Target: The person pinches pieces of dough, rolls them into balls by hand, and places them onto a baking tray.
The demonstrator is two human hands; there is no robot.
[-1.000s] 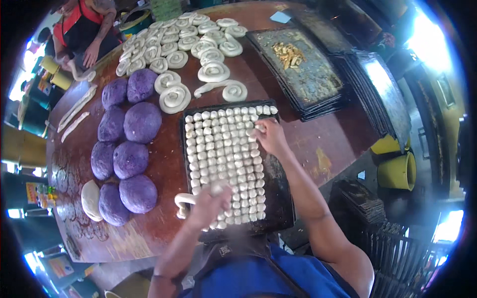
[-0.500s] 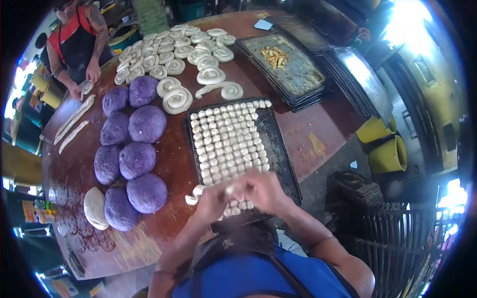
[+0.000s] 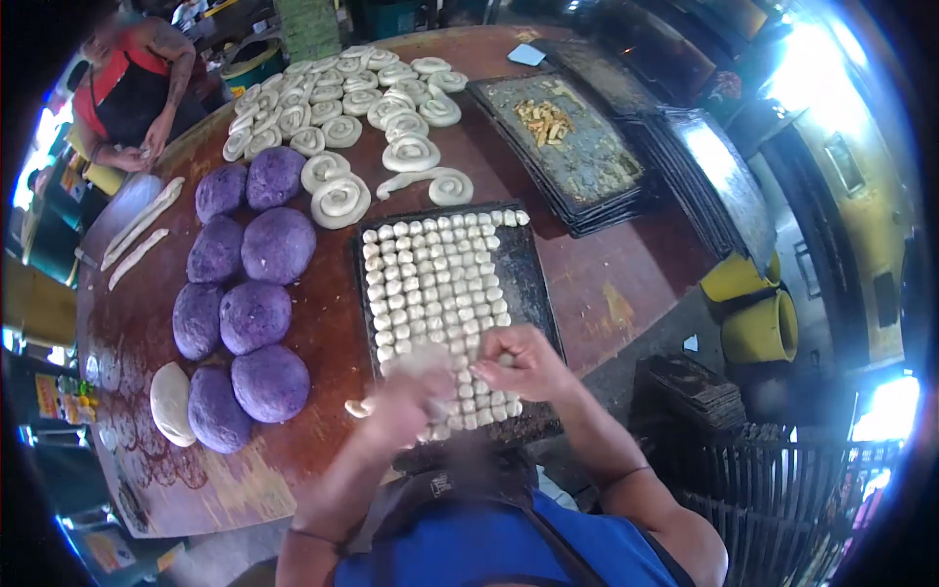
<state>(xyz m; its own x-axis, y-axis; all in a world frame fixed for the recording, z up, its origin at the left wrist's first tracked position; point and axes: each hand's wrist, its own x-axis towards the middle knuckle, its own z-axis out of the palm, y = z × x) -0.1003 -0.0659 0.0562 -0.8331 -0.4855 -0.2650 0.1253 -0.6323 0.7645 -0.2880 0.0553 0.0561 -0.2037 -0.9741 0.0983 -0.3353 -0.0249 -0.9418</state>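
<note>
Small pale dough balls fill much of a dark baking tray (image 3: 533,284) in tight rows. Over its near left part, my left hand (image 3: 416,396) is smeared by motion, closed around a pale dough rope (image 3: 359,407) whose loose end sticks out left of the hand. To its right, my right hand (image 3: 526,364) hovers over the rows with fingers curled, pinching a small dough piece (image 3: 506,360). The two hands are apart. Dough balls (image 3: 430,264) beyond the hands lie in plain sight, while some beneath them are hidden.
Purple dough mounds (image 3: 279,245) and a pale dough lump (image 3: 171,404) lie left. Coiled dough spirals (image 3: 342,132) cover the table's far part. Stacked trays (image 3: 587,166) stand far right, one bearing browned pieces. A co-worker (image 3: 137,88) stands far left by dough strips (image 3: 142,220).
My hands, together before, have come apart: the left went left and down, the right slightly right. The co-worker's hands have lifted off the table. The view has shifted slightly.
</note>
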